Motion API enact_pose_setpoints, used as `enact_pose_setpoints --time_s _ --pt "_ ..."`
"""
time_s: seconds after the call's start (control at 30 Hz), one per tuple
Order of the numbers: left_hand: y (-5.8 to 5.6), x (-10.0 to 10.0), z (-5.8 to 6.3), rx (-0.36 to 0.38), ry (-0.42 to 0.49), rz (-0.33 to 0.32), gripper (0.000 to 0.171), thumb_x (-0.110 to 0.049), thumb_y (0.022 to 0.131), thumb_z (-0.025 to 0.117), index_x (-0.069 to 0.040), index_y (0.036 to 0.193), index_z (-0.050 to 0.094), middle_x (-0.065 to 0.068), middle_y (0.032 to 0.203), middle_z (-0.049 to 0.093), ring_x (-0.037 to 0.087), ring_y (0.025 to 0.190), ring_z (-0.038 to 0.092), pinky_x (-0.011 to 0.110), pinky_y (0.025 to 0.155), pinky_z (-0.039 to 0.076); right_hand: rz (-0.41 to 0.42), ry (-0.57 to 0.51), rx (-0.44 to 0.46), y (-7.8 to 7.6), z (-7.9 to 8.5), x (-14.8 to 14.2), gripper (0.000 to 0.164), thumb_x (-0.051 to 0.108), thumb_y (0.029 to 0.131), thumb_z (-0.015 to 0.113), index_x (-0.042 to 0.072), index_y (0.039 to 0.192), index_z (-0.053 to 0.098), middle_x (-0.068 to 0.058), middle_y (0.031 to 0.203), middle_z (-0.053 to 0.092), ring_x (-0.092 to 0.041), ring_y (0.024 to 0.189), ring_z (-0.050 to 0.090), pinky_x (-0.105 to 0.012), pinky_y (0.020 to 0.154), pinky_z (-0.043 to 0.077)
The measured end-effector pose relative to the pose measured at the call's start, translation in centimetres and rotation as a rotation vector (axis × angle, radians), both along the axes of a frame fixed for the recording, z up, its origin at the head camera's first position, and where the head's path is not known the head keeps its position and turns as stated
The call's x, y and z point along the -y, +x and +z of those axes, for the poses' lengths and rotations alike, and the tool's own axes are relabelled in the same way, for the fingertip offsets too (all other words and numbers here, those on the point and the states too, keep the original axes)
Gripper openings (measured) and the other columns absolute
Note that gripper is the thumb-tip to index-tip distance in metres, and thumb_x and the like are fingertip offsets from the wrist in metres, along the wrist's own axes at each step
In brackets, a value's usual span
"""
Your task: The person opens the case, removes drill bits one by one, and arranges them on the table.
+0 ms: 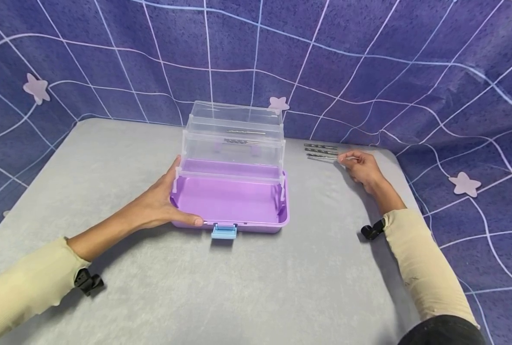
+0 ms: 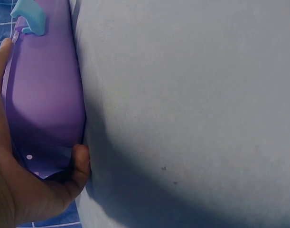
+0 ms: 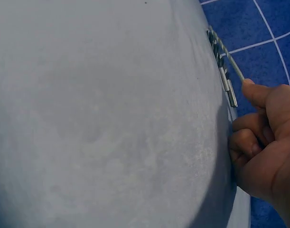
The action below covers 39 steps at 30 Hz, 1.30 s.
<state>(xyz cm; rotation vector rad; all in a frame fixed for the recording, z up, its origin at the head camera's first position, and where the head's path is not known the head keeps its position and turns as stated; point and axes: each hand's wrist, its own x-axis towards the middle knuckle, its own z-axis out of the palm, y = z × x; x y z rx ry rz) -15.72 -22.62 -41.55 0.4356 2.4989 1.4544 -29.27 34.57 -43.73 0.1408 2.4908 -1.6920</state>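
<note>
A purple toolbox (image 1: 225, 199) stands with its clear trays (image 1: 234, 155) raised in tiers at the back. My left hand (image 1: 154, 206) grips the box's left end, thumb along the front rim; the left wrist view shows fingers wrapped round the purple wall (image 2: 50, 90). Two thin drill bits (image 1: 246, 132) show in the trays. On the right, my right hand (image 1: 361, 168) pinches one slim drill bit (image 3: 235, 66) by its end, tilted up from the others. Several dark drill bits (image 1: 320, 150) lie side by side just beyond the fingertips.
A light blue latch (image 1: 224, 232) juts from the box's front. Grey cloth covers the table (image 1: 256, 287). Behind it hangs a blue gridded curtain (image 1: 238, 48) with star shapes, close to the drill bits.
</note>
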Motion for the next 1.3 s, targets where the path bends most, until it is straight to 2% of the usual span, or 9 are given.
enact_pose_setpoints --time_s 0.17,0.5,0.63,0.73,0.83,1.03,1.3 --pt "-0.1 0.0 0.0 -0.001 0.016 -0.006 0.170 -0.029 0.065 0.114 -0.042 0.180 -0.010 0.007 0.184 0.034 0.036 0.149 0.059 0.072 0.134 0.033 0.008 0.046 0.011 -0.3 -0.1 -0.1 0.015 0.021 0.114 0.069 0.010 0.123 0.071 0.018 0.061 0.053 0.001 0.048 0.037 -0.019 0.044 0.030" --pt "0.0 0.0 0.1 -0.014 -0.019 -0.002 0.170 -0.033 0.065 0.114 -0.043 0.180 -0.011 0.008 0.186 0.031 0.037 0.153 0.054 0.075 0.135 0.028 0.005 0.102 0.068 -0.6 0.1 -0.2 0.018 0.027 0.110 0.076 0.014 0.121 0.075 0.022 0.060 0.050 0.001 0.048 0.036 -0.019 0.045 0.031" --pt "-0.1 0.0 0.1 -0.019 -0.015 -0.007 0.169 -0.032 0.065 0.114 -0.043 0.180 -0.010 0.008 0.186 0.030 0.037 0.153 0.054 0.075 0.135 0.029 -0.007 0.108 0.060 -0.7 0.0 -0.2 0.007 0.026 0.109 0.077 0.020 0.111 0.080 0.023 0.063 0.056 0.002 0.048 0.035 -0.019 0.045 0.031" --pt "-0.1 0.1 0.1 -0.019 -0.027 -0.006 0.170 -0.033 0.066 0.114 -0.043 0.180 -0.012 0.008 0.187 0.028 0.037 0.156 0.051 0.075 0.135 0.028 -0.014 0.118 0.062 -0.8 0.1 -0.2 0.006 0.026 0.109 0.077 0.023 0.105 0.080 0.022 0.063 0.056 0.001 0.048 0.035 -0.019 0.045 0.030" --pt "-0.1 0.1 0.0 -0.016 -0.032 -0.005 0.170 -0.033 0.066 0.113 -0.042 0.180 -0.013 0.009 0.188 0.026 0.038 0.159 0.048 0.075 0.136 0.027 -0.019 0.125 0.069 -0.8 0.2 -0.2 0.005 0.026 0.108 0.079 0.021 0.106 0.080 0.021 0.059 0.052 0.001 0.046 0.034 -0.020 0.044 0.030" --pt "-0.1 0.0 0.0 -0.016 -0.041 -0.001 0.171 -0.034 0.065 0.113 -0.042 0.179 -0.013 0.009 0.186 0.030 0.036 0.156 0.051 0.074 0.136 0.028 -0.031 0.121 0.085 -1.0 0.2 -0.1 0.018 0.025 0.106 0.082 0.011 0.117 0.081 0.020 0.058 0.050 0.001 0.044 0.034 -0.020 0.042 0.029" --pt "-0.1 0.1 0.1 -0.006 -0.088 0.011 0.174 -0.039 0.065 0.113 -0.037 0.179 -0.019 0.014 0.186 0.029 0.039 0.161 0.046 0.076 0.136 0.026 -0.048 0.105 0.109 -1.2 0.1 -0.2 0.019 0.025 0.104 0.084 0.012 0.117 0.078 0.019 0.055 0.045 0.002 0.043 0.032 -0.020 0.041 0.027"
